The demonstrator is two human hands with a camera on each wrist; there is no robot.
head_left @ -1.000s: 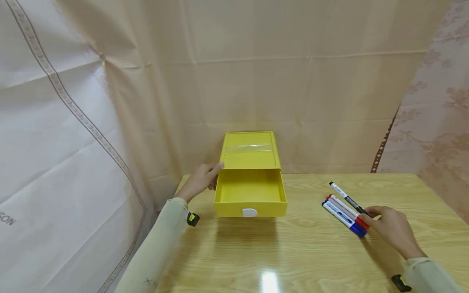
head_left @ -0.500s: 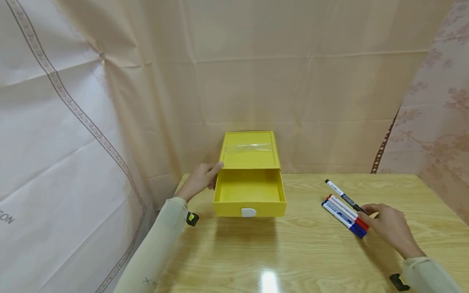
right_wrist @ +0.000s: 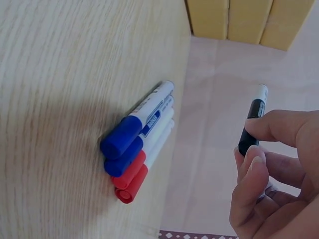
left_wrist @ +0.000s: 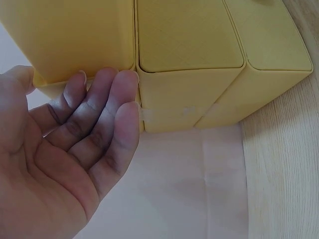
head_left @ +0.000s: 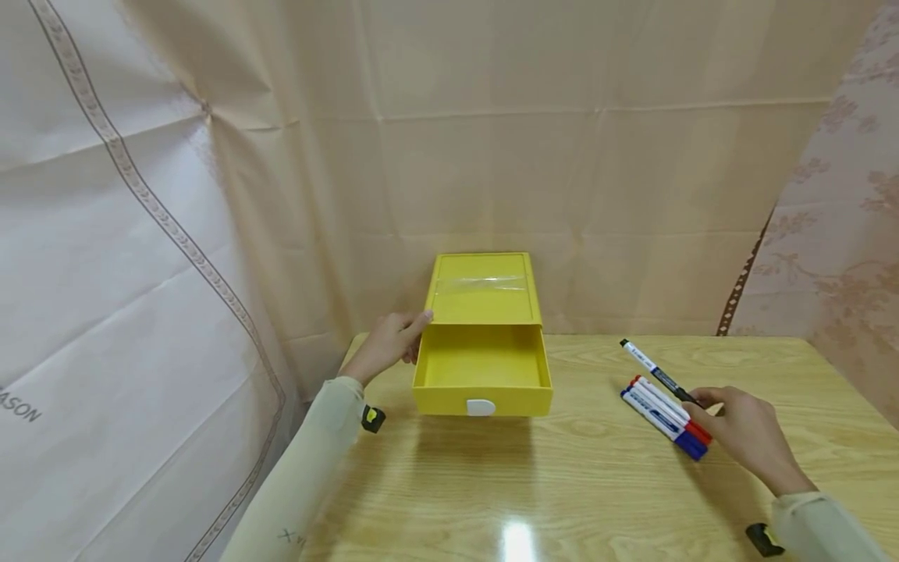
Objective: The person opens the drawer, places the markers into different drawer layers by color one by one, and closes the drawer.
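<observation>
A black-capped whiteboard marker [head_left: 655, 370] is pinched between thumb and fingers of my right hand [head_left: 747, 433], held over the table; the right wrist view shows this marker [right_wrist: 254, 112] apart from the others. Beside that hand, two blue markers [head_left: 653, 414] and two red markers [head_left: 695, 431] lie close together on the wood. My left hand [head_left: 386, 343] grips the left side of the yellow drawer box [head_left: 485, 289], thumb at its top front corner. Seen from the left wrist, bent fingertips [left_wrist: 127, 117] meet the yellow side. The pulled-out top drawer [head_left: 485, 355] has nothing in it.
Stacked yellow tiers [left_wrist: 194, 94] with clear tape show in the left wrist view. The light wood table [head_left: 583, 484] ends at a back edge before a beige cloth [head_left: 562, 179]. Pale sheeting [head_left: 140, 312] hangs at the left, patterned cloth [head_left: 843, 257] at the right.
The black marker in my right hand has moved slightly left and away from the body, a little farther from the other markers. My left hand keeps its place on the drawer box.
</observation>
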